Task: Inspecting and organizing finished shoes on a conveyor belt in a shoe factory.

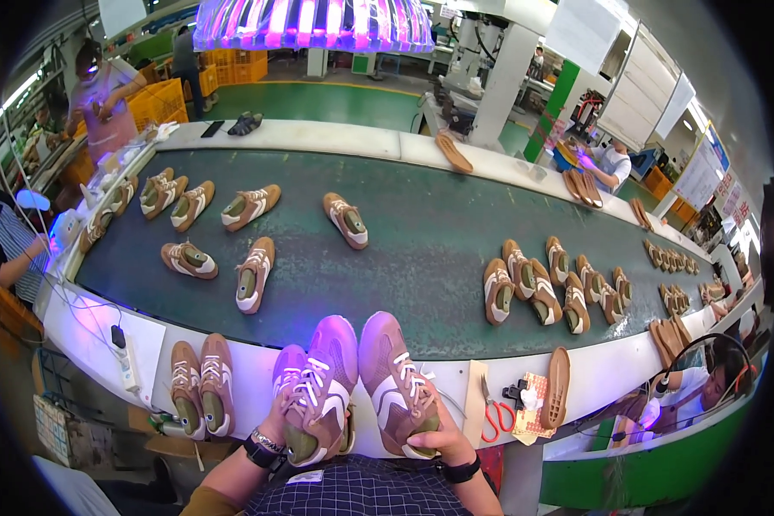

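Note:
My left hand [277,427] grips a tan and white laced sneaker [322,383] by its heel, toe pointing away toward the belt. A second, similar sneaker [289,378] lies just left of it, partly behind my fingers. My right hand [439,443] holds the heel of another tan and white sneaker [393,378] from below, toe also pointing away. Both held shoes sit side by side over the white ledge [258,378] at the near edge of the dark green conveyor belt [421,224], under violet light.
A pair of sneakers [203,387] rests on the ledge to the left, a power strip [125,361] beyond them. Red scissors [494,417] and a loose sole [558,387] lie to the right. Several sneakers dot the belt. Other people work at the left, far right and lower right.

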The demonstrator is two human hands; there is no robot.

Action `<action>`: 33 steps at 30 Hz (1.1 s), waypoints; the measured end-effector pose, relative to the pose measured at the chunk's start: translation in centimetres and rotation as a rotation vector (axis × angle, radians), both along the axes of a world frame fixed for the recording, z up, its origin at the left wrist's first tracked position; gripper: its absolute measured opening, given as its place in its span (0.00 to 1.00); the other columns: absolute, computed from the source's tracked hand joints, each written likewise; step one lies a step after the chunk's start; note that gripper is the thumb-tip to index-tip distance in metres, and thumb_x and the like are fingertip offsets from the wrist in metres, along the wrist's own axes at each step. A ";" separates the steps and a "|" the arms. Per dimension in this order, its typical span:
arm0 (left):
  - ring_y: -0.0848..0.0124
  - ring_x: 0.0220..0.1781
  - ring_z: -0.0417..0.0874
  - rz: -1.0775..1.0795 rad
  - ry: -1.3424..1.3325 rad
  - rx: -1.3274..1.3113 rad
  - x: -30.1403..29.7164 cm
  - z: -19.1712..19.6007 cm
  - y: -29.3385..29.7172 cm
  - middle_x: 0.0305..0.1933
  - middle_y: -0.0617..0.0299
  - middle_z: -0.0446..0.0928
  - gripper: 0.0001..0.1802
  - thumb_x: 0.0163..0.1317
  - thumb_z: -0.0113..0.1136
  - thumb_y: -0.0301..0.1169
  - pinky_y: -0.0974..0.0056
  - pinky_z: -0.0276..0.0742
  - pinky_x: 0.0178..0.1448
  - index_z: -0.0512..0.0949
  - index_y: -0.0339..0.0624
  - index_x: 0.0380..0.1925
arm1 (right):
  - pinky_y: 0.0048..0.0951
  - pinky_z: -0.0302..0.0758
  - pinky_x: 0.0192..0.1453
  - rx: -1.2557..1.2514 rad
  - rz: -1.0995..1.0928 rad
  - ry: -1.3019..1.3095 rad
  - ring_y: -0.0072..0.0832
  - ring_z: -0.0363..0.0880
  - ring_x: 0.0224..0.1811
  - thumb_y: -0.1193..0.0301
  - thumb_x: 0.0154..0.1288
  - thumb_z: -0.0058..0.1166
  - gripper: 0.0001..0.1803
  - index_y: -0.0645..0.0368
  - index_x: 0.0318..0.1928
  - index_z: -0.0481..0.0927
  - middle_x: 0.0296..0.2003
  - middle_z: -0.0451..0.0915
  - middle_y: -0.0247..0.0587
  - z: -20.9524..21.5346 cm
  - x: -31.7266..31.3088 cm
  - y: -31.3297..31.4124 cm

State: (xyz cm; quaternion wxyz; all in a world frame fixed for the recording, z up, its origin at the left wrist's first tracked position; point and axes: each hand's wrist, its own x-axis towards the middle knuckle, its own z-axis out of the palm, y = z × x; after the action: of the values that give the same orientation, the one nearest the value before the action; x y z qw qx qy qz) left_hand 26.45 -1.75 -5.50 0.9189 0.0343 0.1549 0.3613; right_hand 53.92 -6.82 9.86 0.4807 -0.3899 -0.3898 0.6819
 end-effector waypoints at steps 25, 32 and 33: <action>0.51 0.54 0.75 0.067 -0.007 0.054 -1.1 1.9 -5.4 0.53 0.41 0.71 0.41 0.61 0.33 0.61 0.53 0.70 0.59 0.60 0.35 0.60 | 0.26 0.68 0.47 -0.231 0.199 0.242 0.36 0.75 0.36 0.67 0.32 0.51 0.24 0.71 0.33 0.78 0.29 0.80 0.49 -2.8 -1.4 1.3; 0.49 0.57 0.72 0.014 0.097 0.150 -0.6 6.3 -5.5 0.57 0.40 0.68 0.45 0.56 0.39 0.63 0.51 0.67 0.61 0.58 0.36 0.62 | 0.25 0.67 0.50 -0.258 0.188 0.248 0.35 0.75 0.39 0.70 0.32 0.52 0.30 0.71 0.43 0.74 0.33 0.80 0.46 -2.9 -1.6 1.5; 0.44 0.57 0.70 -0.010 0.407 0.160 -0.5 6.5 -5.5 0.57 0.35 0.66 0.56 0.46 0.44 0.73 0.46 0.65 0.62 0.57 0.36 0.63 | 0.26 0.67 0.51 -0.264 0.189 0.260 0.35 0.75 0.41 0.70 0.32 0.52 0.33 0.71 0.47 0.72 0.36 0.79 0.46 -3.2 -1.4 1.5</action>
State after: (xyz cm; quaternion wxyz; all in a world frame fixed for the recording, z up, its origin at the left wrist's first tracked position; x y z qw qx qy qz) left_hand 25.92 -7.24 1.01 0.8648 0.1804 0.3078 0.3534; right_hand 52.52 -5.36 6.65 0.4055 -0.3201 -0.2664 0.8137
